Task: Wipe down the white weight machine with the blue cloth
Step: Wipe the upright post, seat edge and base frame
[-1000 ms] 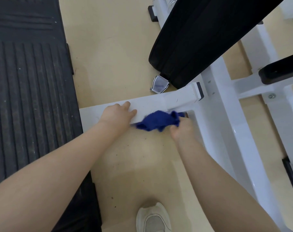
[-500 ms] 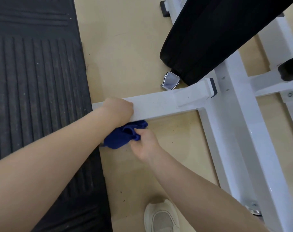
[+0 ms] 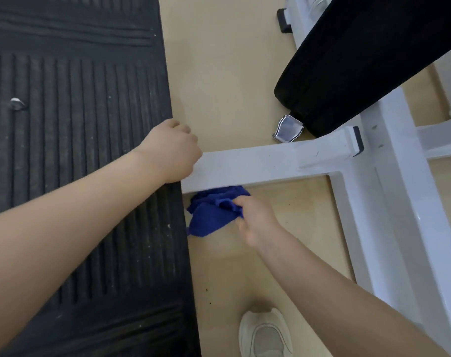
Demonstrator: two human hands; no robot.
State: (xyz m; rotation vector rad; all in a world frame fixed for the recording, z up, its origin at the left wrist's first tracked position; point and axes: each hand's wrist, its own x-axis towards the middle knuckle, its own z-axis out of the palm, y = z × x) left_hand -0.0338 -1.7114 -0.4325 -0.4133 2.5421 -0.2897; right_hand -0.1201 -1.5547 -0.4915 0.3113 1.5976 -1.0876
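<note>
Right hand (image 3: 255, 222) pinching bunched blue cloth (image 3: 211, 212) against near side of white machine bar (image 3: 265, 163), low by floor, to rub that face. Left hand (image 3: 172, 150) curled over bar end, probably bracing.

Both bare forearms reach forward and down from the near edge of the view. The left arm runs in from the lower left, angled up and to the right, wrist straight. The left hand (image 3: 171, 150) is seen from its back, fingers curled under into a loose fist, knuckles farthest from the camera; what the fingers close on cannot be told. The right arm enters from the lower right and slants up to the left, ending lower and nearer than the left. The right hand (image 3: 255, 220) has its fingers (image 3: 241, 202) bent, pinching a bunched blue cloth (image 3: 211, 215). The two hands are near, not touching.
</note>
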